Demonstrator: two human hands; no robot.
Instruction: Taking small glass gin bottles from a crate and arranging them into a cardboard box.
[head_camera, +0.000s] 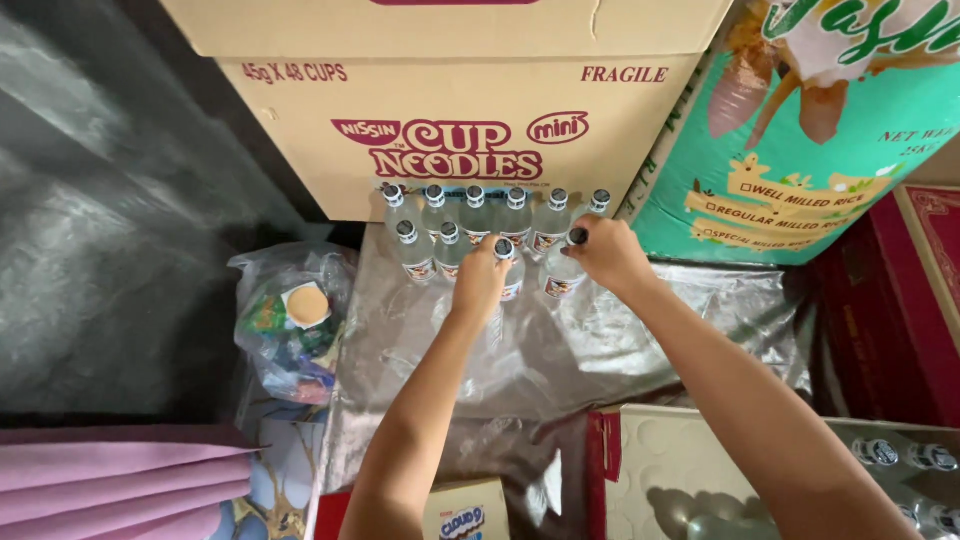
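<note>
Several small clear bottles (472, 215) with dark caps and labels stand in two rows on a sheet of silvery plastic (540, 340), against a cardboard carton. My left hand (480, 278) grips the top of a bottle (510, 268) in the front row. My right hand (607, 252) holds the cap end of another front-row bottle (562, 272) just to its right. Both bottles stand upright, touching the row.
A large tan cardboard carton (450, 110) sits behind the bottles, with a green rice sack (800, 150) at right. A clear bag of small packets (292, 330) lies left. A red tray with more bottles (900, 460) sits lower right. Pink folded sheets (110, 480) lie lower left.
</note>
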